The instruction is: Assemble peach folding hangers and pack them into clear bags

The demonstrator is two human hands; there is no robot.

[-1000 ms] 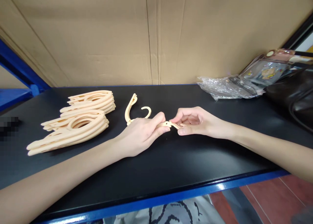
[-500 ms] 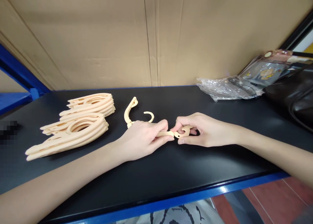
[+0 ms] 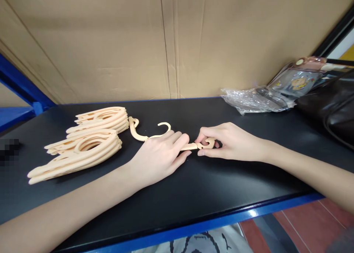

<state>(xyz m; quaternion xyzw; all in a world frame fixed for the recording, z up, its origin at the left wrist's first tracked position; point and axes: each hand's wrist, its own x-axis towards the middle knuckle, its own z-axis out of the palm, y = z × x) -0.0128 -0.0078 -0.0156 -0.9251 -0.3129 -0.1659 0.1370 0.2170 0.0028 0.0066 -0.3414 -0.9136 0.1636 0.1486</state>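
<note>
A cream plastic folding hanger point(image 3: 189, 146) lies low over the black tabletop, its curved left arm reaching toward the piles and its hook point(image 3: 168, 126) pointing away from me. My left hand point(image 3: 163, 155) covers the hanger's middle, fingers curled over it and the thumb a little apart below. Between the thumb and fingers of my right hand point(image 3: 229, 142), the hanger's right end piece is pinched, with its small curved notch showing. My left fingers hide the centre part of the hanger.
Two piles of folded cream hangers point(image 3: 95, 146) lie on the left of the black table point(image 3: 193, 194). Clear plastic wrap point(image 3: 254, 100) and a dark bag point(image 3: 332, 105) are at the right. Cardboard point(image 3: 124, 42) stands behind, and a blue rail point(image 3: 249, 213) edges the front.
The hanger's left arm has swung outward to the left, nearer the piles, and the hook shifted slightly left. My left thumb has loosened from the bar. My right hand keeps its pinch.
</note>
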